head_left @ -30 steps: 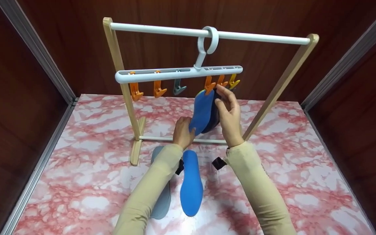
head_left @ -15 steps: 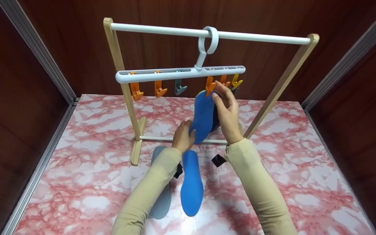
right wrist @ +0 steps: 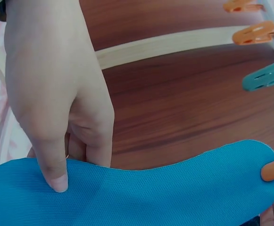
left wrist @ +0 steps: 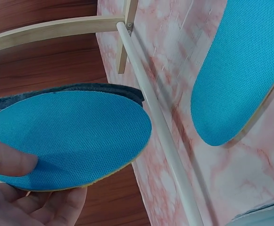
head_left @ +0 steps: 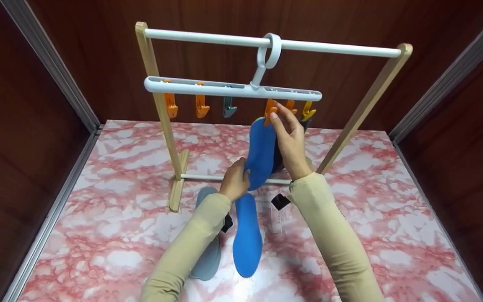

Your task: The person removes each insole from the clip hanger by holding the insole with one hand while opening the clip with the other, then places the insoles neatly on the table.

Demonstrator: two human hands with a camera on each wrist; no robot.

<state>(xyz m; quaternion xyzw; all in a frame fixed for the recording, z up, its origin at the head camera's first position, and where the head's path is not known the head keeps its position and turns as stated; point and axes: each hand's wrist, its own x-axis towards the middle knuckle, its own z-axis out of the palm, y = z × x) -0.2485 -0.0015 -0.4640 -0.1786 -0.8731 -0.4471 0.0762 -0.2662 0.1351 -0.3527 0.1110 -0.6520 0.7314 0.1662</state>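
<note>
A blue insole [head_left: 260, 151] hangs by its top from an orange clip [head_left: 269, 110] under the grey hanger [head_left: 208, 89]. My left hand [head_left: 235, 181] pinches the insole's lower part; in the left wrist view its thumb [left wrist: 14, 162] presses the blue face and the fingers lie behind. My right hand [head_left: 292, 140] pinches the orange clip between thumb and forefinger. Behind the blue insole hangs a dark insole [left wrist: 115, 88], largely hidden. Another blue insole [head_left: 247, 239] lies on the table below, beside grey insoles [head_left: 209, 262] partly covered by my left sleeve.
The hanger hooks over the white rail [head_left: 342, 47] of a wooden-legged rack [head_left: 157, 96]. Two orange clips [head_left: 201, 105] and a teal clip [head_left: 228, 107] dangle at its left. A yellow clip [head_left: 307, 111] hangs at its right end. A lower rod [head_left: 201, 178] crosses behind my hands.
My right thumb has shifted from the insole's edge up to the orange clip. The insole's lower end and my left hand have come down slightly. The hanger has swung, its left end higher.
</note>
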